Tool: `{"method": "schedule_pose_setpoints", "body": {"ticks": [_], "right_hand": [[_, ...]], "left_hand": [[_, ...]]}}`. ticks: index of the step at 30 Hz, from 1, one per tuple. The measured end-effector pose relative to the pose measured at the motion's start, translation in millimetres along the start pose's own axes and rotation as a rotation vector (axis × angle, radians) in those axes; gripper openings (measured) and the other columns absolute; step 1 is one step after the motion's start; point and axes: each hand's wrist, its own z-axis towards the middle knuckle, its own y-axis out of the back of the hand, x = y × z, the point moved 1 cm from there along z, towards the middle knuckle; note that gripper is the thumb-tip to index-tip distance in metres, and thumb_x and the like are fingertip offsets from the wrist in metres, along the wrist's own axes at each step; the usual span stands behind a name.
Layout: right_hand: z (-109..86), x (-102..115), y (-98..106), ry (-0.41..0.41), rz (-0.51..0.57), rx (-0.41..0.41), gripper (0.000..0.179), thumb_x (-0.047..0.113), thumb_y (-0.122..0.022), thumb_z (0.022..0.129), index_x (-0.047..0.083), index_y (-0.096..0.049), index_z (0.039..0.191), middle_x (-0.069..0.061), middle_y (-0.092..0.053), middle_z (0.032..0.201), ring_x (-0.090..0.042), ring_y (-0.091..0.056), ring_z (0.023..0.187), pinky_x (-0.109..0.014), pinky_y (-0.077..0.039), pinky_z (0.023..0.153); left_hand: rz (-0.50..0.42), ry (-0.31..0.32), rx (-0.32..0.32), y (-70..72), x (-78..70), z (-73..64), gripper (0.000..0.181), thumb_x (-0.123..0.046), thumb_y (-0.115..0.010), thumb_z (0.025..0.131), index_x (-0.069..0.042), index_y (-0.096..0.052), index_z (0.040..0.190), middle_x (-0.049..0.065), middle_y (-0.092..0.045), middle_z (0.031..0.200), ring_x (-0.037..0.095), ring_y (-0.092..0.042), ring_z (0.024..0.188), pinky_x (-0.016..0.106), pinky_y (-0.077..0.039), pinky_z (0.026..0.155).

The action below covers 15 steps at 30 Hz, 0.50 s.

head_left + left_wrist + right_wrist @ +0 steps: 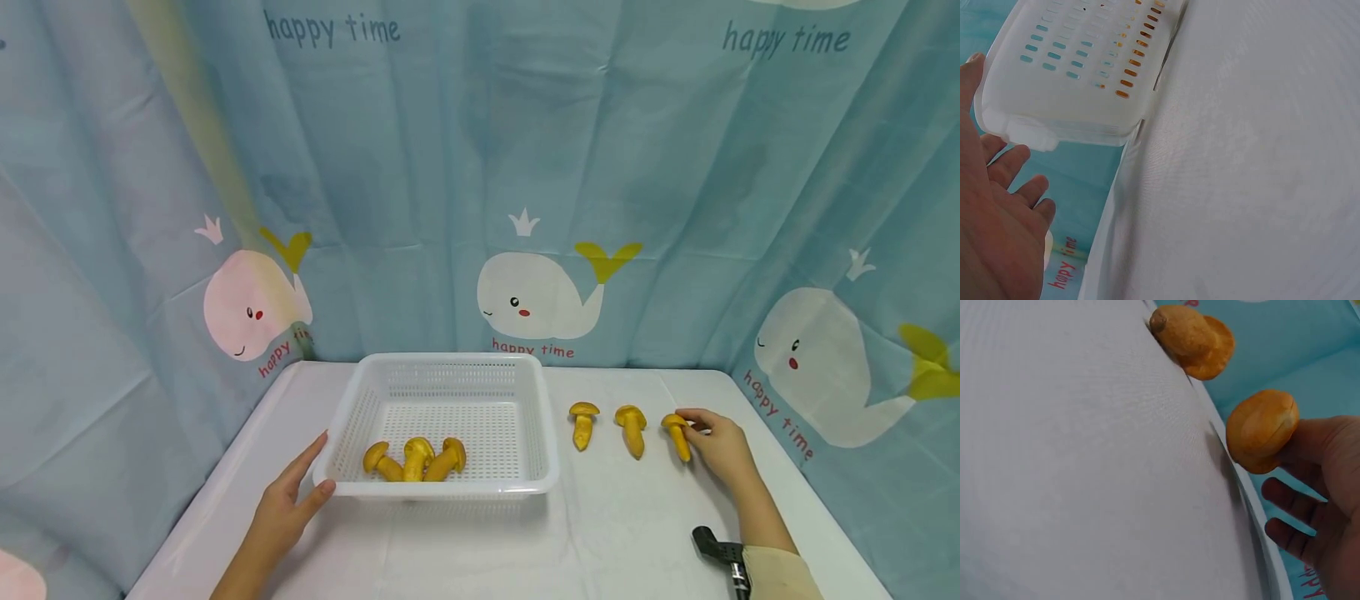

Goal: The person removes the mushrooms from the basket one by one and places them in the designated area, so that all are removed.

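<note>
Between thumb and fingers my right hand (717,443) pinches a yellow-brown mushroom (677,437) near its cap, at the right end of a row. To its left on the table lie two similar mushrooms, a middle one (632,429) and a left one (582,425). My left hand (281,504) rests at the left side of a white plastic basket (442,487), thumb at the near rim and fingers extended along the side. Inside the basket, three mushrooms (417,458) lean together near the front wall. In the right wrist view the held mushroom (1262,430) hangs close over the table.
A white cloth (600,533) covers the table. Blue curtains (420,183) with printed whales stand behind and at both sides. A black device (718,547) is strapped by the right wrist, over a beige sleeve (780,573).
</note>
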Motion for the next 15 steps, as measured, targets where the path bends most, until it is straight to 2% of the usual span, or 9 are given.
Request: {"method": "schedule_pose_setpoints", "body": {"ticks": [6,10,15], "right_hand": [[-0.5,-1.8,-2.3,-0.053,0.014,0.011,0.031,0.013,-0.062,0.101,0.004,-0.067,0.131,-0.024,-0.067,0.124,-0.039,-0.060,0.107,-0.055,-0.053,0.089],[-0.1,-1.1,-1.3,-0.060,0.005,0.026,0.032,0.013,-0.061,0.101,0.004,-0.066,0.131,-0.025,-0.066,0.124,-0.040,-0.060,0.107,-0.057,-0.053,0.090],[-1.1,-0.1,0.7,-0.063,-0.006,0.052,0.032,0.014,-0.061,0.101,0.003,-0.066,0.131,-0.025,-0.067,0.123,-0.039,-0.061,0.106,-0.054,-0.055,0.088]], "left_hand": [[0.016,0.029,0.005,-0.1,2.3,-0.3,0.074,-0.013,-0.071,0.096,-0.027,-0.037,0.160,0.014,-0.040,0.162,-0.016,-0.023,0.143,-0.002,-0.022,0.103],[0.019,0.012,-0.001,0.3,-0.1,-1.0,0.074,-0.013,-0.071,0.096,-0.027,-0.038,0.160,0.011,-0.040,0.162,-0.015,-0.024,0.144,-0.002,-0.023,0.103],[0.003,-0.005,-0.003,0.4,-3.0,-1.2,0.074,-0.012,-0.072,0.095,-0.024,-0.038,0.159,0.008,-0.039,0.163,-0.015,-0.025,0.144,-0.002,-0.024,0.104]]}}
